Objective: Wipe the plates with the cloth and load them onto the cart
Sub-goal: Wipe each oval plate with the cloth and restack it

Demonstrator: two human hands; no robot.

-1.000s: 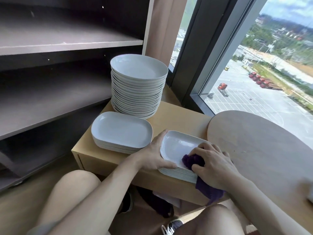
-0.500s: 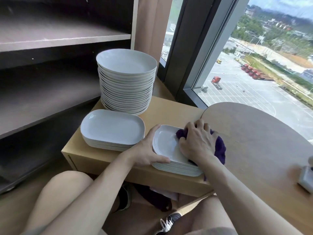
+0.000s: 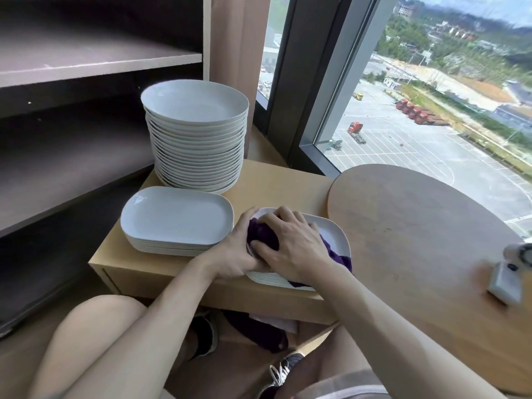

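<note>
Wooden cabinet (image 3: 276,182), right hand (image 3: 293,246) clutching purple cloth (image 3: 263,236) on plate (image 3: 334,234) (mostly covered), left hand (image 3: 233,254) gripping its rim.

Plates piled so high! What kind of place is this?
Probably a restaurant or hotel dining area, high up in a building. There is a tall stack of round plates, stacks of oblong plates beside it, and a big window looking down on a car park.

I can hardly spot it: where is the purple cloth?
In the head view, the purple cloth lies bunched under the right hand on the near stack of plates, just right of the oblong plates.
</note>
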